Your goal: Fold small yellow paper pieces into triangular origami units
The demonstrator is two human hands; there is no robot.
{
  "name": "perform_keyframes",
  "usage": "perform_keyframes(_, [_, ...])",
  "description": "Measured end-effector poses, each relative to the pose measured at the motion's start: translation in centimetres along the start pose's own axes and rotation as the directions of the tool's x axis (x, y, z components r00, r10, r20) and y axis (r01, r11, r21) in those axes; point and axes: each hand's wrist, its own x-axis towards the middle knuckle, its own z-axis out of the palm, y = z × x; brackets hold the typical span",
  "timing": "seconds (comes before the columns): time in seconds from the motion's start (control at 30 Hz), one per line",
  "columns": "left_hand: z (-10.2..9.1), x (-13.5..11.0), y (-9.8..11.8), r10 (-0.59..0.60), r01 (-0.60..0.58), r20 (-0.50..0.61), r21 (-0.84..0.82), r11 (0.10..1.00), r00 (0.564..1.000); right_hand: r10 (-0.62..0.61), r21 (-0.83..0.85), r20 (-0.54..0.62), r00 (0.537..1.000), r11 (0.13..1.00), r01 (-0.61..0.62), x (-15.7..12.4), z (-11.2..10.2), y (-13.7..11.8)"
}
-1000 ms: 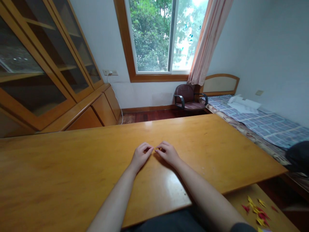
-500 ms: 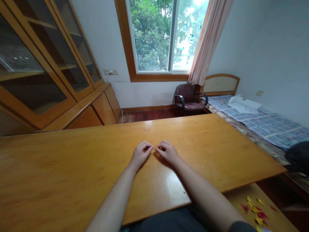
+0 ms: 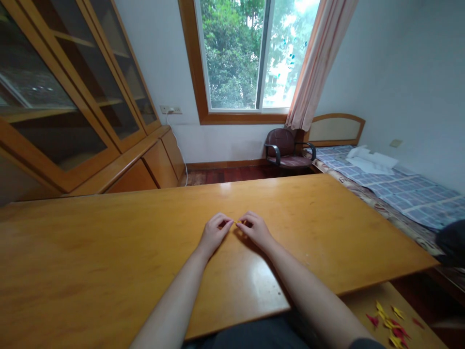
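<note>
Just above the wooden table (image 3: 109, 252), my two hands meet at a small folded yellow paper (image 3: 236, 222), mostly covered by the fingers. My left hand (image 3: 217, 232) pinches its left end between thumb and fingertips. On the other end, my right hand (image 3: 255, 230) has thumb and index finger closed in a pinch. The fold's exact shape is too small to make out. Several red and yellow folded paper figures, like paper cranes (image 3: 388, 322), lie in a loose heap on a lower wooden surface (image 3: 359, 304) at bottom right.
A glass-fronted wooden cabinet (image 3: 119, 145) stands along the left. Beyond the table's far edge is a maroon armchair (image 3: 283, 143) under the window. To the right runs a bed (image 3: 410, 186) with a checked mat, white sheets (image 3: 374, 160) and a dark bag-like object (image 3: 452, 240).
The view has shifted slightly, moving the whole scene a little to the right. Both hands keep their pinch on the yellow paper, with hardly any movement between them.
</note>
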Motion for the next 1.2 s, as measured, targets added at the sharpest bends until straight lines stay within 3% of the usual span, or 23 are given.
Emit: perform_keyframes(1.2, [-0.09, -0.08, 0.42, 0.043, -0.043, -0.003, 0.0, 0.999, 0.999, -0.014, 0.006, 0.0, 1.0, 1.0, 0.014, -0.22, -0.28, -0.64])
